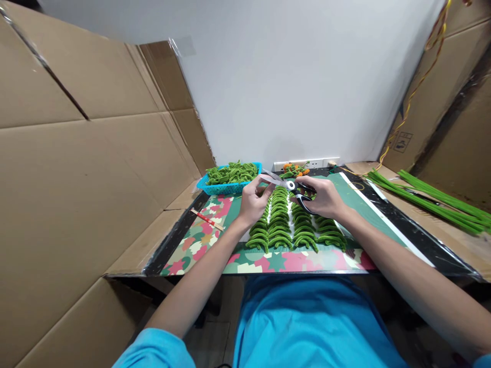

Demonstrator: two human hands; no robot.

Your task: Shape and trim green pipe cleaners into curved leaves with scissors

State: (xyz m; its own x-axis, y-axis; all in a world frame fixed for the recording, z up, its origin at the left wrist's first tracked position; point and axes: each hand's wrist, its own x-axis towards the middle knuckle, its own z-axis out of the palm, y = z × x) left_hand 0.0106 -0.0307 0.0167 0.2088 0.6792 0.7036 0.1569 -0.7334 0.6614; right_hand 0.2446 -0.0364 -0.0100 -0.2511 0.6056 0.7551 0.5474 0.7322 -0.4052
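Note:
My right hand (322,197) grips a pair of scissors (291,185) with black-and-white handles, and the blades point to the left. Close to the blades, my left hand (254,200) has its thumb and fingers pinched together; what lies between them is too small to make out. Below both hands, several columns of curved fuzzy green pieces (280,227) lie on white strips on the table. More such green pieces fill a blue basket (226,189) behind my left hand.
A red-and-wood stick (207,220) lies at the left on a patterned mat (192,240). Orange and green fuzzy pieces (295,169) sit by the wall near a power strip (318,163). Long green fuzzy stems (441,202) lie at the right. Cardboard panels (95,168) flank the table.

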